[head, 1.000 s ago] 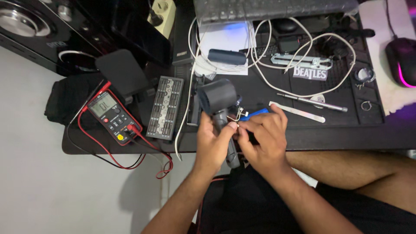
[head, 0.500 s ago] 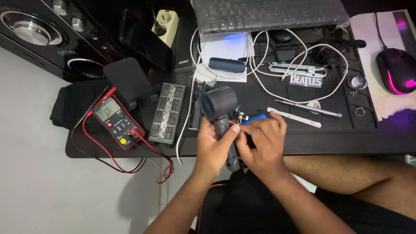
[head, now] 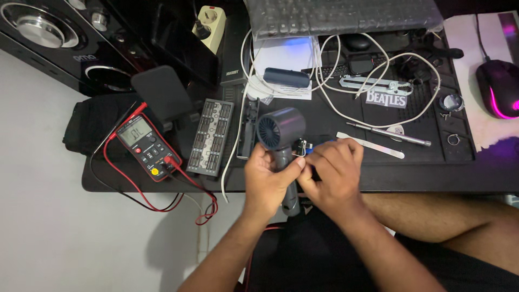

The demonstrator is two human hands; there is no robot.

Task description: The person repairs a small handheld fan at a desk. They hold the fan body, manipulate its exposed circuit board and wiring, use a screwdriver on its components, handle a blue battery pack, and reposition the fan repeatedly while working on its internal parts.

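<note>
Gripping a dark handheld fan [head: 281,132] by its handle at the desk's near edge [head: 421,186], left hand [head: 267,181] wrapped around it, right hand [head: 332,173] pinching a small part beside it, multimeter [head: 145,147] and bit case [head: 211,137] crowding left, bare mat right.

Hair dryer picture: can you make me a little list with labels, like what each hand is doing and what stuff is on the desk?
left hand: left hand grips the handle of the dark grey hair dryer
right hand: right hand pinches a small part beside the handle; a bit of blue shows past the fingers
dryer pose: upright, round grille facing the camera
left of dryer: bit set case, then multimeter with red and black leads
right of dryer: screwdriver and flat pry tool
far right: mouse glowing pink
top: keyboard, white cable
</note>
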